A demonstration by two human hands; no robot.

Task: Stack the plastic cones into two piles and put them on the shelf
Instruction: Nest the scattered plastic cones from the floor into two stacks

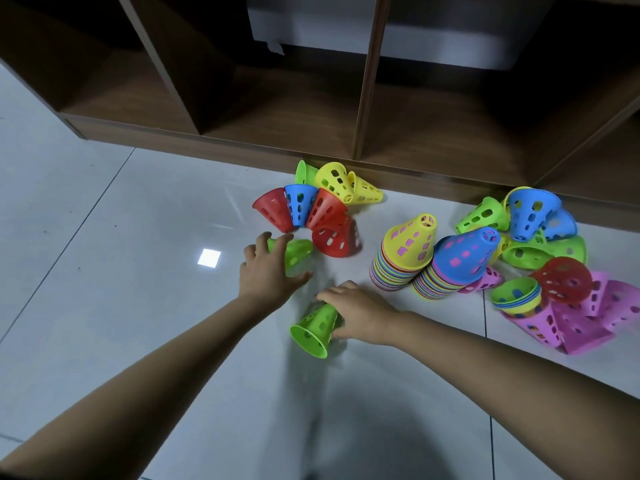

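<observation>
Two upright piles of plastic cones stand on the floor: one topped yellow, one topped blue. My right hand grips the narrow end of a green cone lying on its side. My left hand is spread over another green cone, its fingers touching it. Loose red, blue, yellow and green cones lie in a cluster beyond my left hand. More loose cones in green, blue, red and pink lie right of the piles.
A dark wooden shelf with open compartments runs along the far side, its base at floor level. A white box sits deep inside it. The floor is glossy white tile.
</observation>
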